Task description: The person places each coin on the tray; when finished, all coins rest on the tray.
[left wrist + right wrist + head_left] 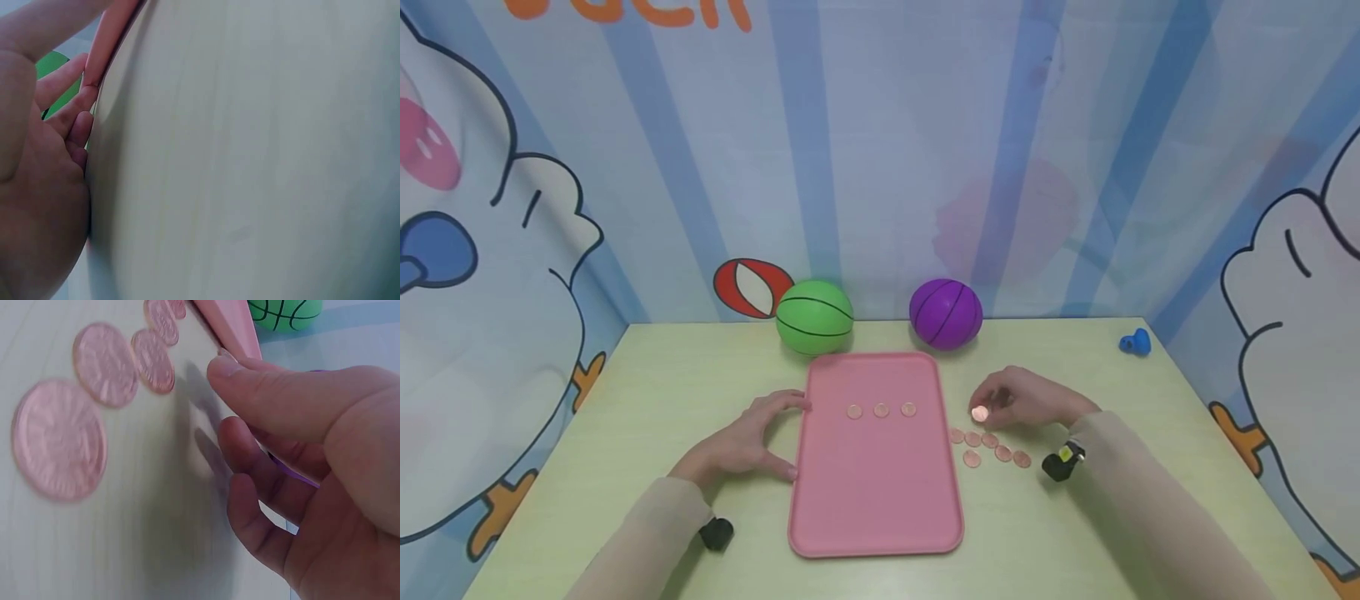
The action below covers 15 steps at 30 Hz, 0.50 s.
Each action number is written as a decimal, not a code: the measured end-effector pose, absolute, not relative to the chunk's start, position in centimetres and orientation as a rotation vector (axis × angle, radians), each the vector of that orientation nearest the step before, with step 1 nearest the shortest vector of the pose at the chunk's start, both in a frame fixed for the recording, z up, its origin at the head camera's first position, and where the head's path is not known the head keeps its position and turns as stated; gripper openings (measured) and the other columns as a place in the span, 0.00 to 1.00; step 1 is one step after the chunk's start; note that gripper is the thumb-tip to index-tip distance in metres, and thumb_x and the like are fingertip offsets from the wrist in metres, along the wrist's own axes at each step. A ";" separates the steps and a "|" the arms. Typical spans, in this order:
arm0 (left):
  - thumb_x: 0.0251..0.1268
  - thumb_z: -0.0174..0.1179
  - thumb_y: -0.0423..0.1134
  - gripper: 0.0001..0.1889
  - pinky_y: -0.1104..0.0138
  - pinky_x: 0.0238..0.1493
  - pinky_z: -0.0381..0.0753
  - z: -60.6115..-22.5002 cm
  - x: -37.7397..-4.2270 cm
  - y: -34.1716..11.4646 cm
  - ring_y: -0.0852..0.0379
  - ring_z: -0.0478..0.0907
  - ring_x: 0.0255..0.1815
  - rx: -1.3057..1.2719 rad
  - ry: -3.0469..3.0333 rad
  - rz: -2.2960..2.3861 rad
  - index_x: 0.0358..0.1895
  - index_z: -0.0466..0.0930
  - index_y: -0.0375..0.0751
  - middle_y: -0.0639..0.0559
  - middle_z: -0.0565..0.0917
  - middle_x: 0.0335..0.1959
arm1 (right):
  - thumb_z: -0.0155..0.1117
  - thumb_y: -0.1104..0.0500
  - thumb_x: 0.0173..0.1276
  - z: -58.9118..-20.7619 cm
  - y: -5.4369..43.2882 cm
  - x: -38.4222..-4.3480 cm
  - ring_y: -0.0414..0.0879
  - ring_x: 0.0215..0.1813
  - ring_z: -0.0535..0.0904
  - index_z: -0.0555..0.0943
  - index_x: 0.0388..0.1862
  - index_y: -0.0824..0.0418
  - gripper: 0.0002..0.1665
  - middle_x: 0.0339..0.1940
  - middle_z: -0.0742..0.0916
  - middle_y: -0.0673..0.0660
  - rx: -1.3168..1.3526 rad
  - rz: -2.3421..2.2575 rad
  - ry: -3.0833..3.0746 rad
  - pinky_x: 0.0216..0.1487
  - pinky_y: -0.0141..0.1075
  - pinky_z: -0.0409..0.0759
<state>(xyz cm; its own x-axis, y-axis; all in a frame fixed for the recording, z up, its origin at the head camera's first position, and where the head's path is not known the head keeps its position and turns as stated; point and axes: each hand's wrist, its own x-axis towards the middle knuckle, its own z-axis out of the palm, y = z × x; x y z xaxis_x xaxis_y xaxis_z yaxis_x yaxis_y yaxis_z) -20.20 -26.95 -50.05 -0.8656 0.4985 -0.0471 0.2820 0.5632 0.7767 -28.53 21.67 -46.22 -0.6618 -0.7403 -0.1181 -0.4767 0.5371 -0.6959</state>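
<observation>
A pink tray [876,492] lies flat on the table, with three copper-coloured coins [881,410] in a row across its upper half. My left hand [741,437] rests at the tray's left side, fingertips and thumb touching the rim, thumb spread apart from the fingers. To the right of the tray, my right hand [1030,397] pinches a copper coin [980,413] between thumb and fingers, just above the table. Below that hand several more loose coins [990,440] lie on the table; the right wrist view shows some of these coins [60,440] up close.
Behind the tray sit a green ball [815,317] and a purple ball [946,314], near the back edge of the table [700,358]. A small blue object [1136,342] lies at the far right corner. A printed curtain [880,167] hangs behind.
</observation>
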 end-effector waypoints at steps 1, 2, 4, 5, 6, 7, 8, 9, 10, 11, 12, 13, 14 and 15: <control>0.44 0.85 0.50 0.53 0.29 0.78 0.48 -50.0 -20.2 -27.0 0.37 0.48 0.83 0.648 2.537 1.193 0.77 0.67 0.52 0.47 0.59 0.83 | 0.75 0.63 0.67 -46.2 21.5 -28.5 0.44 0.46 0.87 0.90 0.53 0.56 0.15 0.48 0.91 0.49 -0.991 -0.905 2.376 0.54 0.41 0.85; 0.44 0.85 0.50 0.53 0.29 0.78 0.48 -50.1 -20.2 -26.9 0.37 0.48 0.83 0.646 2.536 1.195 0.77 0.67 0.52 0.47 0.59 0.83 | 0.74 0.63 0.67 -46.2 21.3 -28.5 0.44 0.46 0.87 0.90 0.53 0.56 0.15 0.48 0.91 0.48 -0.987 -0.907 2.377 0.54 0.40 0.85; 0.44 0.85 0.50 0.53 0.30 0.78 0.48 -50.1 -20.2 -26.9 0.37 0.49 0.83 0.642 2.536 1.199 0.77 0.67 0.52 0.47 0.59 0.83 | 0.74 0.63 0.68 -46.0 20.9 -28.5 0.44 0.45 0.87 0.89 0.54 0.55 0.16 0.48 0.91 0.48 -0.996 -0.915 2.373 0.54 0.40 0.85; 0.44 0.85 0.50 0.53 0.30 0.78 0.48 -50.1 -20.2 -26.9 0.37 0.49 0.83 0.640 2.535 1.200 0.77 0.67 0.52 0.47 0.59 0.83 | 0.74 0.63 0.68 -45.9 20.7 -28.5 0.44 0.45 0.87 0.89 0.54 0.56 0.16 0.48 0.91 0.48 -1.003 -0.922 2.371 0.54 0.40 0.85; 0.44 0.85 0.50 0.53 0.29 0.78 0.48 -50.1 -20.2 -26.9 0.37 0.48 0.83 0.640 2.535 1.200 0.77 0.67 0.53 0.47 0.59 0.83 | 0.74 0.63 0.68 -45.8 20.4 -28.5 0.44 0.46 0.87 0.89 0.54 0.56 0.16 0.48 0.91 0.48 -1.012 -0.924 2.372 0.54 0.40 0.85; 0.44 0.85 0.50 0.52 0.29 0.78 0.48 -50.1 -20.2 -26.9 0.37 0.48 0.83 0.639 2.536 1.197 0.77 0.67 0.53 0.47 0.59 0.83 | 0.73 0.63 0.69 -45.7 20.2 -28.4 0.44 0.46 0.87 0.89 0.55 0.57 0.16 0.49 0.91 0.48 -1.024 -0.929 2.373 0.55 0.41 0.85; 0.44 0.85 0.50 0.52 0.29 0.78 0.48 -50.1 -20.2 -26.9 0.37 0.48 0.83 0.639 2.538 1.195 0.77 0.67 0.53 0.47 0.59 0.83 | 0.72 0.64 0.69 -45.6 19.9 -28.4 0.45 0.46 0.87 0.89 0.55 0.57 0.16 0.49 0.91 0.49 -1.038 -0.934 2.372 0.55 0.41 0.85; 0.44 0.85 0.50 0.52 0.29 0.78 0.48 -50.1 -20.2 -26.9 0.37 0.48 0.83 0.640 2.540 1.193 0.77 0.67 0.53 0.47 0.59 0.83 | 0.72 0.64 0.69 -45.5 19.6 -28.4 0.45 0.46 0.87 0.89 0.55 0.58 0.16 0.50 0.91 0.49 -1.047 -0.938 2.372 0.55 0.42 0.86; 0.44 0.85 0.50 0.52 0.29 0.78 0.48 -50.1 -20.2 -26.9 0.37 0.48 0.83 0.642 2.542 1.191 0.77 0.67 0.53 0.47 0.59 0.83 | 0.71 0.64 0.70 -45.5 19.3 -28.5 0.45 0.47 0.87 0.89 0.56 0.58 0.16 0.50 0.90 0.49 -1.058 -0.938 2.375 0.55 0.42 0.86; 0.44 0.85 0.50 0.52 0.30 0.78 0.48 -50.2 -20.2 -26.9 0.37 0.48 0.83 0.642 2.544 1.190 0.77 0.67 0.53 0.47 0.59 0.83 | 0.71 0.64 0.70 -45.4 19.0 -28.5 0.44 0.47 0.87 0.89 0.56 0.58 0.16 0.50 0.90 0.49 -1.070 -0.940 2.378 0.56 0.42 0.86; 0.44 0.85 0.50 0.52 0.30 0.78 0.48 -50.2 -20.2 -27.0 0.37 0.48 0.83 0.644 2.546 1.188 0.77 0.67 0.53 0.47 0.59 0.83 | 0.70 0.65 0.70 -45.4 18.7 -28.5 0.44 0.47 0.87 0.89 0.56 0.58 0.16 0.51 0.90 0.49 -1.077 -0.940 2.378 0.56 0.43 0.86; 0.44 0.85 0.50 0.52 0.30 0.78 0.48 -50.2 -20.2 -27.0 0.37 0.49 0.83 0.644 2.548 1.187 0.77 0.67 0.53 0.47 0.59 0.83 | 0.70 0.65 0.70 -45.3 18.3 -28.5 0.45 0.47 0.86 0.89 0.56 0.58 0.17 0.51 0.90 0.49 -1.080 -0.944 2.375 0.55 0.43 0.86; 0.43 0.85 0.50 0.52 0.30 0.78 0.48 -50.2 -20.2 -27.0 0.37 0.49 0.83 0.644 2.548 1.187 0.76 0.67 0.53 0.47 0.59 0.83 | 0.70 0.65 0.70 -45.3 18.0 -28.5 0.44 0.46 0.86 0.89 0.57 0.58 0.17 0.50 0.90 0.49 -1.077 -0.950 2.372 0.54 0.42 0.87; 0.43 0.85 0.51 0.52 0.30 0.78 0.48 -50.2 -20.2 -27.0 0.37 0.49 0.83 0.645 2.549 1.187 0.76 0.67 0.53 0.47 0.59 0.83 | 0.70 0.65 0.70 -45.2 17.6 -28.5 0.45 0.46 0.86 0.89 0.56 0.58 0.17 0.50 0.90 0.49 -1.074 -0.954 2.369 0.53 0.42 0.87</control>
<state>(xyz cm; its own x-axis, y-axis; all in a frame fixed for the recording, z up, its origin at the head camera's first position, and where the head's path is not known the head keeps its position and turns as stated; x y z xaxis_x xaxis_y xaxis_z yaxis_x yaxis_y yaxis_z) -20.22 -26.99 -50.18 -0.8688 0.4932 -0.0441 0.2838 0.5688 0.7719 -28.52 17.61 -45.23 -0.6418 -0.7652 -0.0519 -0.5155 0.4805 -0.7095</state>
